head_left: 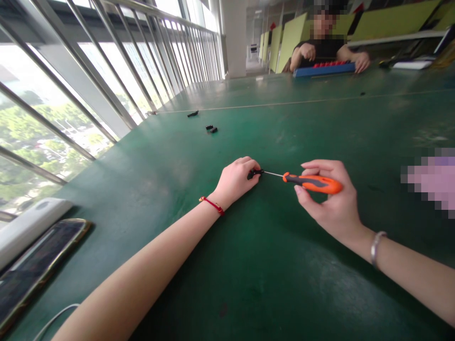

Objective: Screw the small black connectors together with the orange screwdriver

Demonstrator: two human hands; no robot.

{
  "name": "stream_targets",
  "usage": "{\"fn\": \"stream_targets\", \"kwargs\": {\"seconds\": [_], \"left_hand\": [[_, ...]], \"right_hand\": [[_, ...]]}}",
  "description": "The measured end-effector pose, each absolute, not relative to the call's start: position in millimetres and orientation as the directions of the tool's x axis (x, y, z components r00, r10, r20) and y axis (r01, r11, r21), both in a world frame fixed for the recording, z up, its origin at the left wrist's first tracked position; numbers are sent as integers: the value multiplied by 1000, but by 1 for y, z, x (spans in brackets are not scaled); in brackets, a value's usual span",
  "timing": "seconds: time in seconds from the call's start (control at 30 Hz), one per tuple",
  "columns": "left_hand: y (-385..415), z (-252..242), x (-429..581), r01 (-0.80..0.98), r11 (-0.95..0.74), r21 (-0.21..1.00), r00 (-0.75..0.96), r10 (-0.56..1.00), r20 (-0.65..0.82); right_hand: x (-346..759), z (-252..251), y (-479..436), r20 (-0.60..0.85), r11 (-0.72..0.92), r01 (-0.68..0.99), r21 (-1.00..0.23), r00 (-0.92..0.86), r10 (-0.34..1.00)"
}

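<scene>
My left hand [236, 179] rests on the green table [270, 265] with its fingers curled round a small black part [253, 173]. My right hand [329, 201] grips the orange and black handle of a screwdriver [313, 183]. The screwdriver's thin metal shaft points left and its tip meets the small black part at my left fingertips. A red string bracelet circles my left wrist and a silver bangle my right.
Small black parts [211, 128] and another black piece [193, 113] lie farther back on the table. A phone [33, 265] and a white device [30, 225] sit at the left edge by the window railing. Another person sits at the far end with a blue tray [324, 69].
</scene>
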State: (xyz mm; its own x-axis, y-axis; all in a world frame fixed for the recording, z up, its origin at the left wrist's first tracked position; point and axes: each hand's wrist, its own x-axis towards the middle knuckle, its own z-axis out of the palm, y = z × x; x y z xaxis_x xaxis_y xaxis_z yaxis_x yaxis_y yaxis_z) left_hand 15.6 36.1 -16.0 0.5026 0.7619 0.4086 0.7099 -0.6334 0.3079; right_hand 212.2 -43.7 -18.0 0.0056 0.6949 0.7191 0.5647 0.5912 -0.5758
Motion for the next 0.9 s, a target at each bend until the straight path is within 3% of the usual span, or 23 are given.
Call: {"fn": "stream_targets", "kwargs": {"seconds": [0.17,0.37,0.5,0.67,0.9], "left_hand": [[36,-16,15,712,-630,309,498,764,411],[36,-16,15,708,-635,309,507,761,405],[36,-16,15,710,-634,308,504,762,407],[35,-17,16,706,-637,309,504,758,413],[35,-16,16,712,-630,310,492,763,420]], "right_hand": [[213,-18,-44,670,567,593,-572,-60,740],[212,-18,-43,728,615,521,-592,19,685],[212,-17,-45,673,568,590,-574,-55,737],[212,-17,-45,739,584,597,-550,21,673],[212,-17,-46,677,563,603,-565,-51,734]]}}
